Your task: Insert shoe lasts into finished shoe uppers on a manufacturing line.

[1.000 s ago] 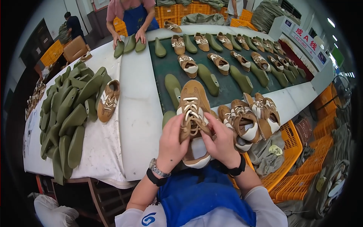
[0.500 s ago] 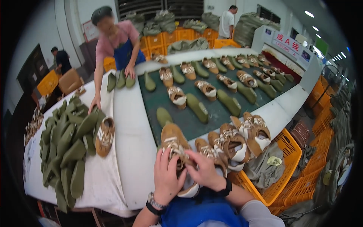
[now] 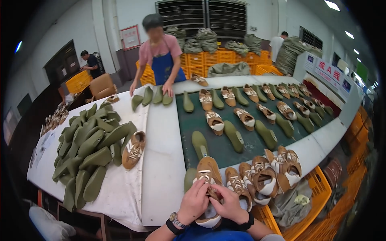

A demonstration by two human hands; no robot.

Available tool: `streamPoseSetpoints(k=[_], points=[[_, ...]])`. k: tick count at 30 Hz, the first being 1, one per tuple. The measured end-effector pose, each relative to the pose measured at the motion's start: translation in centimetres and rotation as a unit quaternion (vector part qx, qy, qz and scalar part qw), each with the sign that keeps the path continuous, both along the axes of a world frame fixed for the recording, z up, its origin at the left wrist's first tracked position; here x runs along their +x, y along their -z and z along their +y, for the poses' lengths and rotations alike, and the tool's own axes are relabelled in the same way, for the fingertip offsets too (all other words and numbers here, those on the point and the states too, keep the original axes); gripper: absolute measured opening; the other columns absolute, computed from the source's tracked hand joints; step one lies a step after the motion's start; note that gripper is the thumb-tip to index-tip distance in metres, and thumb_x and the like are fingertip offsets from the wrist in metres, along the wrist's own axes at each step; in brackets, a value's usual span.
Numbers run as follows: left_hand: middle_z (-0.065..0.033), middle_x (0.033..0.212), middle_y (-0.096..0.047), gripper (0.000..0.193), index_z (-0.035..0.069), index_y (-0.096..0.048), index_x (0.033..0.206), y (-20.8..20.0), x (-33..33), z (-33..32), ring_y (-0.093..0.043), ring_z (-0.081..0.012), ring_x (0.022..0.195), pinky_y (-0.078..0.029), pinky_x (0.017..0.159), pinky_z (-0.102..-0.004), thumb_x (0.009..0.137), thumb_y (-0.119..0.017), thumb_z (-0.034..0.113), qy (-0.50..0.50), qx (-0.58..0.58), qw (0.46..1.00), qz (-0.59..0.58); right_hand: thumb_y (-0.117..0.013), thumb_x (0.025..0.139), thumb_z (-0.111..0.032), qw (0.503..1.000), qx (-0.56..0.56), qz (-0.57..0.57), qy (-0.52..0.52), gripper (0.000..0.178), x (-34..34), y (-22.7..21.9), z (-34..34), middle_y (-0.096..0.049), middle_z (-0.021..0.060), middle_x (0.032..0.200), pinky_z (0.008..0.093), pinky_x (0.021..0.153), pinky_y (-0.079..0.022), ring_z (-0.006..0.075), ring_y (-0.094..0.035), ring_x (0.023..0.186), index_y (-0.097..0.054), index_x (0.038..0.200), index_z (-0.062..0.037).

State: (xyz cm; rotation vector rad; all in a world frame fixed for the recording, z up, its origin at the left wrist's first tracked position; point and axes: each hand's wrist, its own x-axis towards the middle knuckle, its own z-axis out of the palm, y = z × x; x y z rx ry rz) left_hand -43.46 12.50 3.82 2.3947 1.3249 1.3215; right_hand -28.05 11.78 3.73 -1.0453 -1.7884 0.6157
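At the near table edge, a brown sneaker with white laces and trim [image 3: 209, 165] lies with its toe pointing away from me. My left hand [image 3: 194, 204] grips its lacing area with bent fingers. From the other side my right hand [image 3: 230, 204] pinches close by, its fingertips almost meeting the left ones. What exactly is between the fingertips is too small to tell. Just beyond the toe lies a green shoe last [image 3: 200, 143] on the dark green belt [image 3: 213, 151]. More brown sneakers [image 3: 238, 182] crowd together to the right of my hands.
A heap of green lasts [image 3: 86, 146] covers the white cloth at left, beside a single sneaker [image 3: 133, 150]. Across the table a co-worker [image 3: 163, 56] touches several standing lasts [image 3: 157, 95]. Sneakers and lasts fill the belt. An orange crate [image 3: 317, 193] stands at right.
My view has swung, so the scene sits further right and lower. The co-worker's one hand has left the heap, and another last stands in their row. My hands stay on the sneaker.
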Motion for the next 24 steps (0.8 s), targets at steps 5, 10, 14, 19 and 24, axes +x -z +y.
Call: streamPoseSetpoints(k=[5, 10, 14, 19, 24], points=[[-0.0231, 0.115, -0.056, 0.023, -0.001, -0.057, 0.095, 0.5, -0.9, -1.0, -0.056, -0.0396, 0.107, -0.048, 0.09, -0.0416, 0.072, -0.058, -0.002, -0.021, -0.013, 0.999, -0.022, -0.067, 0.075, -0.011, 0.999, 0.022, -0.018, -0.027, 0.041, -0.7, 0.2, -0.1, -0.063, 0.0128, 0.086, 0.0354, 0.066, -0.051, 0.0296, -0.062, 0.076, -0.058, 0.115, -0.0066], [-0.0209, 0.114, -0.058, 0.02, -0.001, -0.058, 0.091, 0.6, -1.2, -1.1, -0.056, -0.0383, 0.107, -0.048, 0.09, -0.0407, 0.072, -0.058, -0.003, -0.022, 0.011, 1.0, -0.006, -0.068, 0.076, -0.012, 0.999, 0.036, -0.025, -0.033, 0.04, -0.7, 0.0, -0.3, -0.062, 0.0122, 0.086, 0.0347, 0.067, -0.051, 0.0292, -0.063, 0.078, -0.058, 0.115, -0.0067], [-0.0186, 0.11, -0.059, 0.018, 0.0, -0.057, 0.088, 0.3, -2.8, -0.5, -0.059, -0.0361, 0.099, -0.05, 0.084, -0.0401, 0.07, -0.057, -0.004, -0.083, 0.021, 0.996, -0.016, -0.07, 0.077, -0.018, 0.993, 0.08, -0.07, -0.052, 0.038, -0.9, -0.6, -0.6, -0.061, 0.0096, 0.091, 0.032, 0.067, -0.052, 0.0256, -0.063, 0.078, -0.061, 0.112, -0.0089], [-0.0188, 0.108, -0.059, 0.016, -0.001, -0.056, 0.086, -0.2, -4.3, 0.3, -0.057, -0.0364, 0.1, -0.049, 0.085, -0.0407, 0.071, -0.056, -0.004, -0.142, 0.009, 0.99, 0.0, -0.074, 0.076, -0.027, 0.972, 0.119, -0.102, -0.178, 0.034, -1.9, -1.3, -1.4, -0.062, 0.0066, 0.094, 0.0298, 0.066, -0.053, 0.0231, -0.064, 0.073, -0.066, 0.104, -0.0094], [-0.0199, 0.108, -0.058, 0.016, -0.002, -0.056, 0.087, 0.5, -4.1, 0.4, -0.056, -0.0374, 0.101, -0.048, 0.085, -0.0419, 0.071, -0.056, -0.004, -0.12, -0.001, 0.993, -0.01, -0.071, 0.078, -0.029, 0.959, 0.098, -0.179, -0.199, 0.027, -2.3, -0.9, -1.9, -0.059, 0.0094, 0.078, 0.0329, 0.055, -0.047, 0.0238, -0.06, 0.064, -0.063, 0.093, -0.0072]])
